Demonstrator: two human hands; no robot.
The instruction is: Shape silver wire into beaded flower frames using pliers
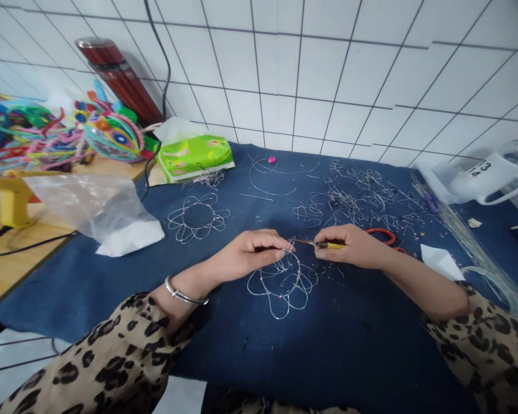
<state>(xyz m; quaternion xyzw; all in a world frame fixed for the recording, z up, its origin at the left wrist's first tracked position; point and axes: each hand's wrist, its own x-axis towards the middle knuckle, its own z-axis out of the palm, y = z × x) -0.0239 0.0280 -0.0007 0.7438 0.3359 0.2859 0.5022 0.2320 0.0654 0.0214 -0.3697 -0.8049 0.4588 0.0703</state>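
The left hand [259, 253] pinches the upper edge of a beaded wire flower [280, 296] between thumb and fingers; the flower lies in front of the person, near the middle of a dark blue cloth [250, 356], its looped petals spread around a ring dotted with small pink beads; the right hand [351, 244] is closed around the yellow-handled pliers [311, 244], whose narrow tip points left and reaches the wire beside the left fingertips (whether the jaws grip the wire or merely sit against it, I cannot tell); a silver bracelet [185, 296] circles the left wrist, and both sleeves are leopard-print; a second wire flower [213, 217] rests flat on the cloth beyond the left forearm, well apart from the first; behind the right hand spreads a tangle of wire offcuts [349, 198], with red scissor handles [382, 233] showing just past the wrist; farther right are a piece of white paper [440, 261], a sheaf of long straight wires [470, 236] and a white jug [486, 175]; at the left stand out a green tissue pack [196, 156], a clear plastic bag [99, 207] and a yellow glue gun [15, 201].
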